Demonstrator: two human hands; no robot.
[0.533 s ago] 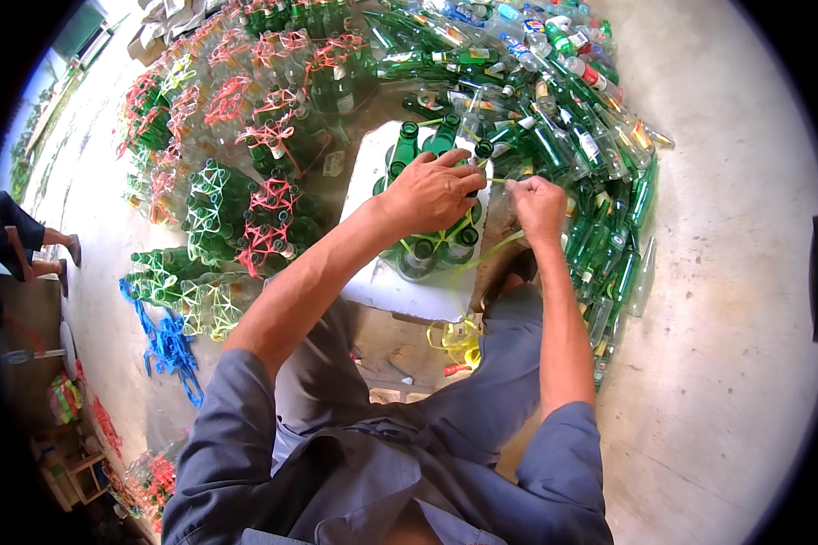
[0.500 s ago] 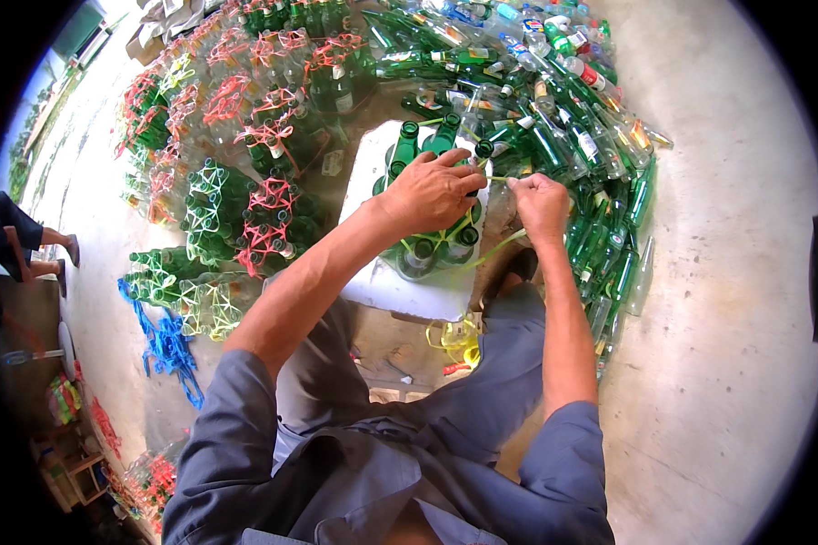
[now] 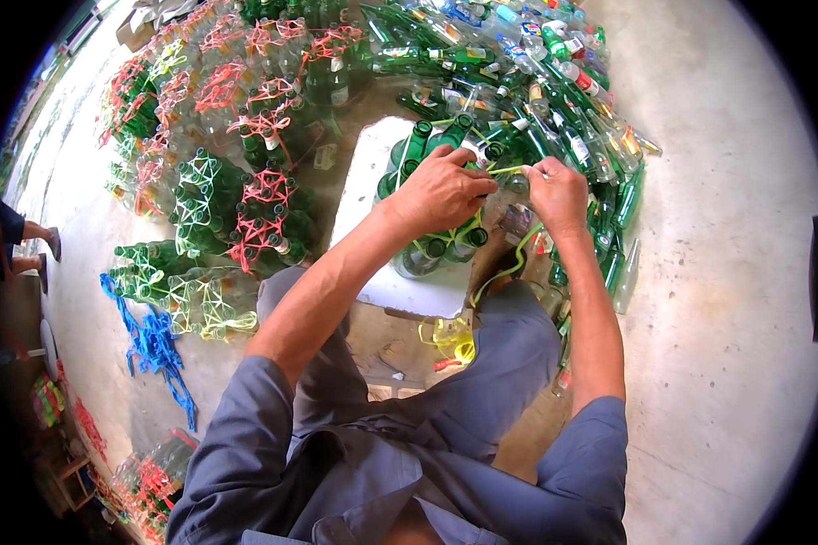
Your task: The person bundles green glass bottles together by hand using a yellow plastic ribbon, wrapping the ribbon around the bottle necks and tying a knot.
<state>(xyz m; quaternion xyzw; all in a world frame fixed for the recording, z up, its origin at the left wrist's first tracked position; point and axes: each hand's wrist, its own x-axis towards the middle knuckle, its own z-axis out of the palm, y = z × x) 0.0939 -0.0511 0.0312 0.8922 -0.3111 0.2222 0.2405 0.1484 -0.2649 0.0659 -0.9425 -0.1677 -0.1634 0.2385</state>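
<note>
A cluster of green bottles (image 3: 417, 145) stands upright on a white block (image 3: 359, 191) in front of me. Yellow-green strap runs around and between their necks. My left hand (image 3: 447, 189) lies over the bottle tops with its fingers curled in among the necks. What those fingertips grip is hidden. At the right of the cluster, my right hand (image 3: 557, 195) pinches the yellow-green strap (image 3: 509, 170), which stretches taut from the necks near my left fingers. The strap's loose tail (image 3: 520, 259) hangs below my right hand in a wavy curve toward my knee.
Bundles of bottles tied with red strap (image 3: 268, 186) and pale green strap (image 3: 200, 195) stand at the left. Loose bottles (image 3: 577, 136) lie heaped at the right. Blue strap (image 3: 157, 343) lies on the floor, and a yellow strap coil (image 3: 459, 343) between my legs. A person's feet (image 3: 50, 250) show far left.
My right hand has shifted slightly right and up with the strap, and my left hand slightly right. The strap's tail now hangs lower and wavier. The whole view has turned a little.
</note>
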